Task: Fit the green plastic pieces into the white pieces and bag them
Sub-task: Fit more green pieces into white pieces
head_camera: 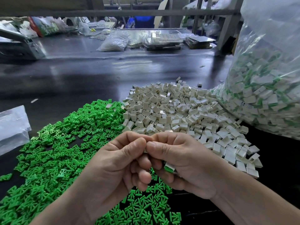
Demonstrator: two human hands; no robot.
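Head view: left grip and right grip are both pinching a white piece above the green pieces on the counter; seemingly light, stiff and slippery, it is favouring flat-side holds.

Head-worn wide view, forward and down, close above the table.

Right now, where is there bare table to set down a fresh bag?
The dark table beyond the green pile and white pile is mostly bare, from the flat clear bag on the left up to the far bags. Crowded: the near side under the piles, and the right, where the white pile meets the big full bag.
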